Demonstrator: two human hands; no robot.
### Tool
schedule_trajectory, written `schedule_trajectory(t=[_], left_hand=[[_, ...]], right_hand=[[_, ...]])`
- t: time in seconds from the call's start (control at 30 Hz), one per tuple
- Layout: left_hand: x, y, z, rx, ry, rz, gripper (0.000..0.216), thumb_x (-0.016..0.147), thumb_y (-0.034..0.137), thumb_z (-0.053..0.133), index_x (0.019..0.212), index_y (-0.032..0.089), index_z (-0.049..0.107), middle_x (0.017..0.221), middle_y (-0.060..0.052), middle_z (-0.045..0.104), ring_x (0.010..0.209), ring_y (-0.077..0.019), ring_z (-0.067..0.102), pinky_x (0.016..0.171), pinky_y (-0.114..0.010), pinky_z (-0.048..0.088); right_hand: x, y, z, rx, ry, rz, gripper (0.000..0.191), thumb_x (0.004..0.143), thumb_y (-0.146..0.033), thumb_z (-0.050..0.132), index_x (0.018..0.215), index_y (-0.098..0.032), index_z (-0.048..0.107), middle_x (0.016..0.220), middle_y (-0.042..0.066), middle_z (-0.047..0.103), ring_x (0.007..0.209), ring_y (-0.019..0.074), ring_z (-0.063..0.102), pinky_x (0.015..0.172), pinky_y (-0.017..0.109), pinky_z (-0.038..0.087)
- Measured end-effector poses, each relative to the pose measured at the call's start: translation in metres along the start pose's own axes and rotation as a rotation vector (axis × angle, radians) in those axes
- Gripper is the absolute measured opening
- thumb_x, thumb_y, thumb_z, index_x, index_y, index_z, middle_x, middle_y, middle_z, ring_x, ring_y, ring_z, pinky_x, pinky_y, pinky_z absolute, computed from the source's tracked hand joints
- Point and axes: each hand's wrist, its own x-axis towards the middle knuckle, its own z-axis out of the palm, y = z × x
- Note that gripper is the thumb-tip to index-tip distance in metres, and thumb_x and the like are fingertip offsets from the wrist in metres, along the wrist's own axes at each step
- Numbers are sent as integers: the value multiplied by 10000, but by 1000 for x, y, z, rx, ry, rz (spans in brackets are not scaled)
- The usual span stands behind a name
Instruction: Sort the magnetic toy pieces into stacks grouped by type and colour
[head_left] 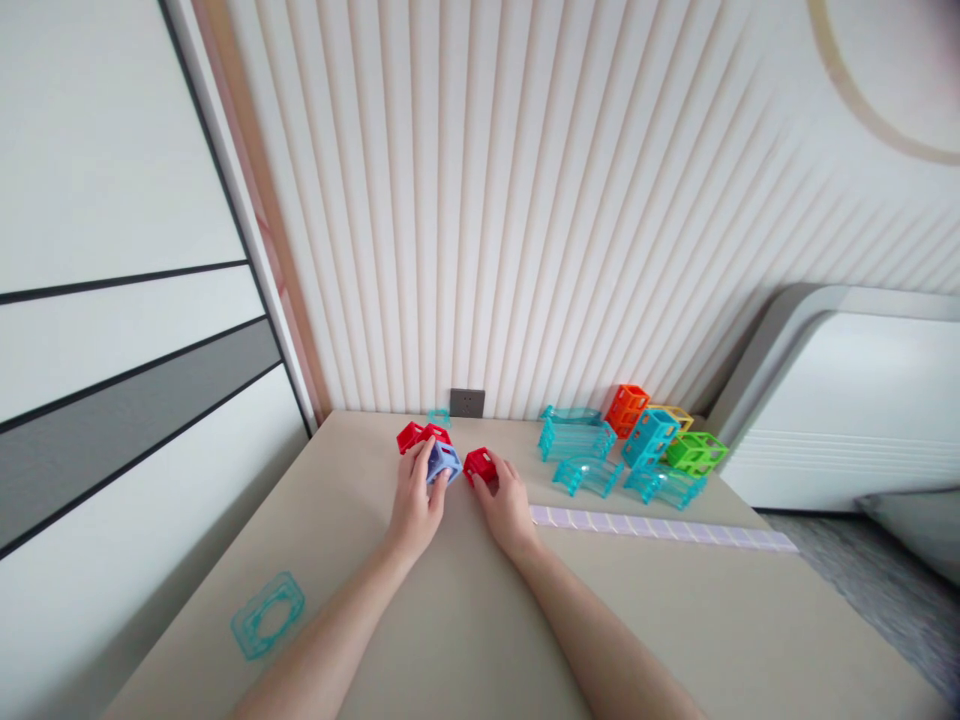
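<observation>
My left hand [415, 503] is closed on a periwinkle-blue open-frame toy block [445, 461], with the thumb and fingers on its sides. Right behind it, close to the fingers, lie red frame blocks [411, 437]; whether they touch the blue one I cannot tell. A short gap to the right, my right hand [507, 508] grips another red frame block [480, 466] between thumb and fingers. Both hands are low over the beige tabletop, near its back edge.
Clear teal track pieces [576, 439], an orange block tower [627, 410], a blue one [651, 438] and a green block [697, 455] stand at the right. A lilac strip [660, 528] lies before them. One teal frame [268, 615] is front left. Behind is a ribbed wall [465, 200].
</observation>
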Motion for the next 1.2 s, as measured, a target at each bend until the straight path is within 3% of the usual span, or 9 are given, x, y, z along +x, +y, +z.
schedule_trajectory(t=[0.17, 0.3, 0.4, 0.53, 0.73, 0.9, 1.03, 1.13, 1.2], left_hand=[[-1, 12, -4, -112, 34, 55, 478, 987, 292, 463, 1452, 223, 372, 1331, -162, 507, 1267, -287, 504, 1045, -454, 449], [-8, 17, -5, -280, 17, 45, 458, 986, 306, 472, 1434, 232, 414, 1348, -156, 517, 1271, -281, 509, 1054, -440, 438], [-16, 20, -2, -534, -30, -117, 452, 981, 377, 487, 1408, 230, 463, 1395, -150, 518, 1291, -288, 511, 1070, -417, 429], [-19, 24, 3, -949, 2, -445, 493, 936, 479, 556, 1361, 231, 521, 1341, -129, 600, 1229, -287, 584, 1014, -392, 484], [-2, 24, -1, -1352, 144, -687, 408, 860, 480, 667, 1196, 253, 627, 1115, -42, 720, 974, -195, 699, 813, -303, 581], [2, 20, -7, -1472, 105, -770, 363, 850, 387, 688, 1180, 241, 642, 1118, -45, 725, 989, -189, 693, 801, -291, 583], [0, 21, -7, -1484, 76, -833, 381, 863, 450, 638, 1176, 232, 641, 1159, -58, 714, 1035, -217, 677, 834, -341, 567], [-3, 22, -5, -1423, 36, -772, 468, 816, 548, 667, 1177, 253, 615, 1160, -57, 701, 1026, -226, 673, 833, -347, 552], [-5, 21, -2, -1277, 13, -698, 534, 741, 511, 766, 1183, 276, 579, 1133, -39, 692, 979, -207, 671, 819, -321, 540]], right_hand=[[-1, -1, -1, -58, -80, -39, 462, 859, -192, 592, 1320, -212, 573, 1175, 109, 656, 1055, 259, 648, 948, 394, 515], [-3, -4, -3, -109, 4, -106, 418, 890, -231, 572, 1306, -194, 570, 1285, 138, 599, 1191, 289, 570, 1027, 470, 464], [-6, -12, -7, -89, 104, -200, 433, 943, -239, 495, 1373, -192, 497, 1367, 150, 539, 1285, 283, 494, 1080, 498, 418], [-12, -23, -16, -29, 40, -356, 589, 923, -221, 521, 1485, -208, 345, 1486, 151, 425, 1383, 285, 402, 1126, 492, 382], [-11, -23, -22, 73, 15, -317, 527, 936, -309, 567, 1437, -223, 428, 1427, 147, 481, 1321, 275, 484, 1083, 442, 447], [-8, -17, -19, 163, 5, -273, 496, 909, -312, 615, 1379, -237, 477, 1311, 130, 581, 1183, 260, 594, 988, 425, 517], [-7, -18, -18, 174, 70, -275, 468, 868, -274, 663, 1312, -234, 520, 1220, 115, 613, 1104, 249, 625, 941, 402, 539], [-5, -18, -19, 148, 127, -290, 425, 855, -262, 683, 1260, -232, 559, 1203, 115, 596, 1106, 254, 610, 955, 409, 526], [-4, -17, -20, 130, 142, -293, 383, 863, -246, 672, 1236, -234, 583, 1196, 113, 586, 1100, 253, 603, 951, 406, 526]])
